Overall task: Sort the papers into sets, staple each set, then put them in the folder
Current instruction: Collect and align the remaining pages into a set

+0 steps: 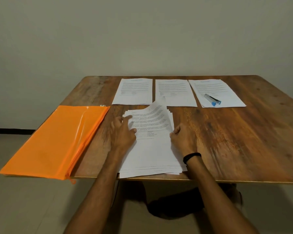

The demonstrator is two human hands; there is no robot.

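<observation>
On tabletop (227,132), three piles (175,92) are begun; stack (150,154) is pressed by left grip (123,132), sheet (152,115) pinched by right grip (183,137); stapling, filing seemingly remain.

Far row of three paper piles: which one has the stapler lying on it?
The rightmost pile: the grey, blue-tipped stapler lies on it. The middle pile and left pile carry nothing.
</observation>
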